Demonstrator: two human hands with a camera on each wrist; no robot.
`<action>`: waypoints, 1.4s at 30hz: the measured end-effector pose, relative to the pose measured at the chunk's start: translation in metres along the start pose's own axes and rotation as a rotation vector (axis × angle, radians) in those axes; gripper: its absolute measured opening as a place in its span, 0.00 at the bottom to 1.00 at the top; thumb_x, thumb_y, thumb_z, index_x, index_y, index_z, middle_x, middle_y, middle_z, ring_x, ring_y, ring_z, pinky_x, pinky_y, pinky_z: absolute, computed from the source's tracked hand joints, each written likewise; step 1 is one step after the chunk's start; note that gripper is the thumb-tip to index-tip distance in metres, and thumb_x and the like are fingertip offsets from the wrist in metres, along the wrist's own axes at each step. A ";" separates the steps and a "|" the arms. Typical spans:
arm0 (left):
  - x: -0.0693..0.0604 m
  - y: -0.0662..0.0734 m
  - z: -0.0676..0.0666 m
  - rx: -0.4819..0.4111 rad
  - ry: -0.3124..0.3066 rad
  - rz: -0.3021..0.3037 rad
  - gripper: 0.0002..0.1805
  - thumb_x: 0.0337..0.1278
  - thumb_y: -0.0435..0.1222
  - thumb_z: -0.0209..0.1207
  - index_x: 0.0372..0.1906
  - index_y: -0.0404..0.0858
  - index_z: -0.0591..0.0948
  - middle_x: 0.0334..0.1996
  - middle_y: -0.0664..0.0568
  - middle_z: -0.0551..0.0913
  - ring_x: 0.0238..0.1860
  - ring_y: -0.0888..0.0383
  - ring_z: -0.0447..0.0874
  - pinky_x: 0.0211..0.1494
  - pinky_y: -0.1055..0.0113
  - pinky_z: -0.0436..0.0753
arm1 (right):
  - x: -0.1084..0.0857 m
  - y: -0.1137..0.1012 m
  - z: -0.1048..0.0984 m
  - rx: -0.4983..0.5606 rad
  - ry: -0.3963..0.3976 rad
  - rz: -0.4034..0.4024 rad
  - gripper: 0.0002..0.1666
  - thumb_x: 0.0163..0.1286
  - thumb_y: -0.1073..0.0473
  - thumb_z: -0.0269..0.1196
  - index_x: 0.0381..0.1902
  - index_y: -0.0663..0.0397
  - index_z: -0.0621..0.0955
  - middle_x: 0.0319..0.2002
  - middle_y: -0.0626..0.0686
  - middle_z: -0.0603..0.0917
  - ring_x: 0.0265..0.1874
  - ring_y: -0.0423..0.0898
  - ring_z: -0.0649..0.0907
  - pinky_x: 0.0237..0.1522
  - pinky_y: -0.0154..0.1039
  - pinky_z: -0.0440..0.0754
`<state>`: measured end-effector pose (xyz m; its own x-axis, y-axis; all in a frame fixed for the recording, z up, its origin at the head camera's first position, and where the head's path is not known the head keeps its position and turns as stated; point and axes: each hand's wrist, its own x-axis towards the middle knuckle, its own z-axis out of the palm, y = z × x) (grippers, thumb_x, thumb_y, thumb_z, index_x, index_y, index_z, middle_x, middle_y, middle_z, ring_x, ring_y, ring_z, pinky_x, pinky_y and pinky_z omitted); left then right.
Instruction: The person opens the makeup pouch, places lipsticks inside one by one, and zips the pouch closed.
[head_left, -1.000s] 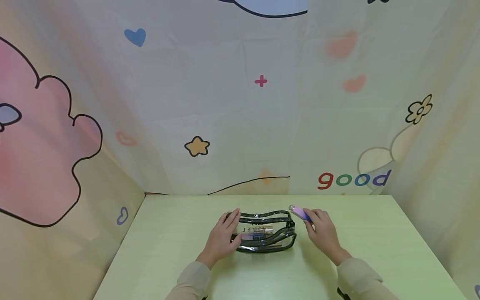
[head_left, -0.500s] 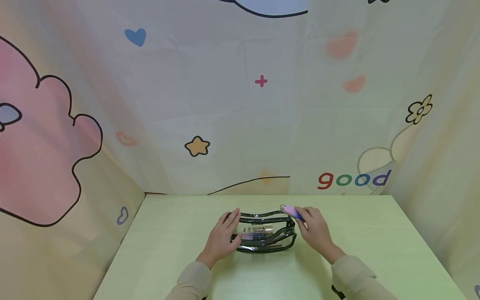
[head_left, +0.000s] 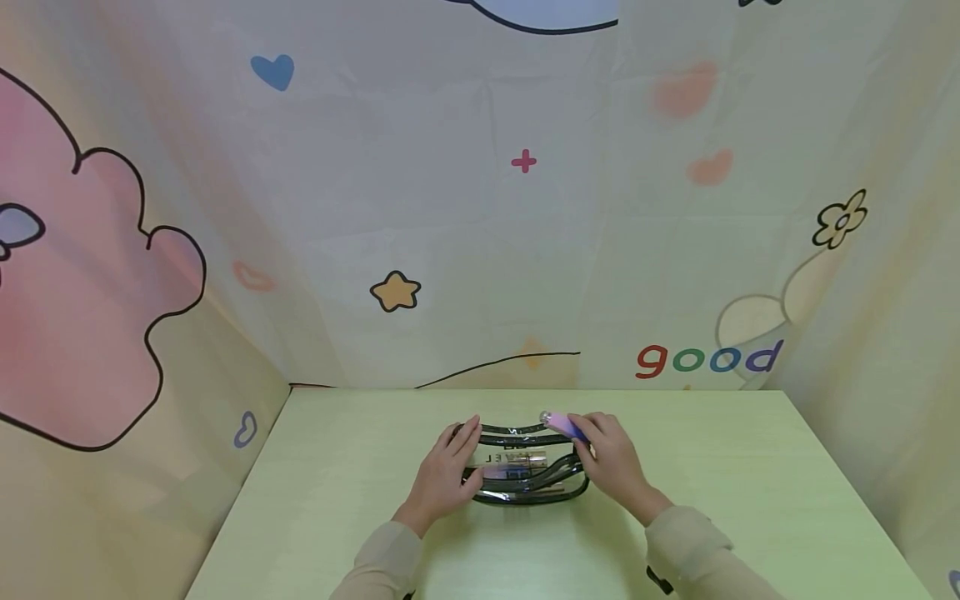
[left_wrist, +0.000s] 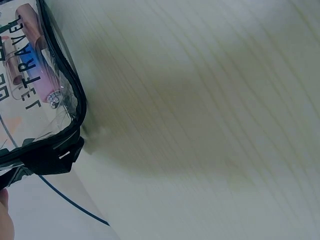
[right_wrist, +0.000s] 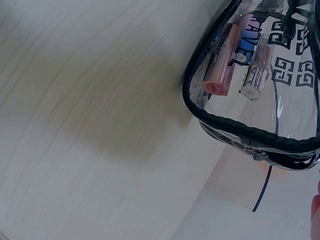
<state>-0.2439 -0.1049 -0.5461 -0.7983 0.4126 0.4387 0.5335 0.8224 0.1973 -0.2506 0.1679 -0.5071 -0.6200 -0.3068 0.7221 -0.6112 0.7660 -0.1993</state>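
Observation:
A clear cosmetic bag (head_left: 517, 487) with black trim lies on the table in the head view. My left hand (head_left: 442, 479) holds its left end, fingers over the far trim and thumb at the near side. Above the bag's right end, my right hand (head_left: 611, 454) pinches a pink-and-blue cosmetic tube (head_left: 560, 424) with a sparkly clear tip. Inside the bag is a gold-capped tube (head_left: 532, 460). In the left wrist view another pink-and-blue tube (left_wrist: 40, 75) with a sparkly end shows inside. Pink tubes (right_wrist: 222, 67) show through the bag wall in the right wrist view.
The pale wood-grain table (head_left: 345, 517) reaches back to a printed cloth backdrop (head_left: 465, 208). More cloth hangs at the left and right sides. Dark printed lettering (right_wrist: 245, 45) on the bag partly covers what is inside.
My right hand has moved left with the pink-and-blue tube, from beside the bag to over its right end. My left hand and the bag stay in place.

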 end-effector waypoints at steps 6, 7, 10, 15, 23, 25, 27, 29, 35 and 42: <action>0.000 0.000 0.000 0.004 0.003 0.002 0.35 0.50 0.44 0.54 0.65 0.40 0.61 0.67 0.56 0.57 0.63 0.49 0.60 0.61 0.58 0.68 | 0.003 -0.005 0.004 -0.007 -0.021 -0.030 0.20 0.46 0.66 0.67 0.40 0.60 0.80 0.32 0.52 0.79 0.31 0.46 0.75 0.31 0.39 0.77; 0.000 0.000 0.000 0.005 0.003 0.003 0.35 0.50 0.44 0.54 0.65 0.40 0.61 0.67 0.56 0.57 0.64 0.49 0.60 0.61 0.58 0.67 | 0.003 -0.006 0.004 -0.006 -0.022 -0.033 0.20 0.46 0.66 0.67 0.40 0.59 0.80 0.32 0.52 0.79 0.31 0.46 0.75 0.31 0.39 0.77; 0.000 -0.001 0.001 0.013 0.006 0.008 0.35 0.50 0.44 0.53 0.65 0.40 0.61 0.67 0.56 0.57 0.64 0.49 0.60 0.61 0.58 0.67 | 0.004 -0.008 0.007 -0.002 -0.027 -0.040 0.20 0.45 0.66 0.68 0.40 0.58 0.80 0.31 0.51 0.79 0.31 0.45 0.75 0.31 0.39 0.77; 0.001 0.000 0.001 0.023 0.022 0.022 0.34 0.50 0.44 0.53 0.64 0.40 0.61 0.67 0.55 0.58 0.63 0.49 0.60 0.61 0.58 0.67 | 0.004 -0.012 0.011 0.008 -0.019 -0.074 0.20 0.44 0.66 0.68 0.40 0.58 0.80 0.31 0.52 0.79 0.30 0.46 0.75 0.31 0.39 0.76; 0.000 0.000 -0.001 0.019 -0.024 0.000 0.34 0.52 0.46 0.51 0.65 0.40 0.60 0.68 0.56 0.55 0.65 0.50 0.57 0.63 0.60 0.65 | 0.004 -0.018 0.016 -0.007 -0.032 -0.111 0.20 0.44 0.65 0.68 0.40 0.57 0.80 0.32 0.52 0.79 0.31 0.46 0.76 0.32 0.39 0.76; 0.000 0.001 -0.001 0.023 -0.019 0.004 0.34 0.52 0.46 0.51 0.65 0.40 0.60 0.68 0.56 0.56 0.65 0.50 0.58 0.63 0.60 0.65 | 0.005 -0.020 0.016 -0.010 -0.040 -0.114 0.20 0.44 0.65 0.68 0.40 0.57 0.80 0.32 0.52 0.79 0.31 0.46 0.76 0.33 0.40 0.76; 0.000 0.001 -0.001 0.034 -0.005 0.013 0.34 0.52 0.46 0.50 0.65 0.40 0.61 0.67 0.55 0.57 0.64 0.50 0.59 0.62 0.59 0.66 | 0.005 -0.021 0.018 -0.010 -0.041 -0.122 0.20 0.44 0.65 0.68 0.39 0.58 0.81 0.32 0.52 0.79 0.31 0.46 0.76 0.33 0.40 0.76; 0.000 0.001 -0.002 0.038 0.002 0.017 0.34 0.52 0.46 0.50 0.65 0.40 0.61 0.67 0.55 0.57 0.64 0.50 0.59 0.62 0.59 0.66 | 0.005 -0.022 0.020 -0.007 -0.039 -0.131 0.19 0.44 0.66 0.67 0.39 0.58 0.81 0.32 0.52 0.79 0.31 0.46 0.76 0.33 0.40 0.76; 0.000 0.001 -0.002 0.020 0.000 0.009 0.34 0.51 0.45 0.52 0.65 0.39 0.61 0.67 0.55 0.58 0.64 0.49 0.59 0.62 0.59 0.66 | 0.004 -0.024 0.026 0.007 -0.032 -0.164 0.16 0.43 0.67 0.67 0.35 0.57 0.81 0.31 0.51 0.79 0.32 0.46 0.76 0.35 0.40 0.76; 0.000 0.002 -0.002 0.020 -0.002 0.006 0.33 0.51 0.45 0.52 0.64 0.39 0.62 0.67 0.55 0.57 0.64 0.50 0.59 0.62 0.59 0.66 | 0.004 -0.027 0.028 0.013 -0.039 -0.163 0.15 0.45 0.67 0.67 0.35 0.55 0.82 0.31 0.50 0.80 0.33 0.46 0.76 0.36 0.40 0.76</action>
<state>-0.2424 -0.1042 -0.5437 -0.7959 0.4182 0.4378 0.5325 0.8276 0.1775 -0.2509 0.1299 -0.5175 -0.5309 -0.4482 0.7192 -0.7113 0.6970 -0.0907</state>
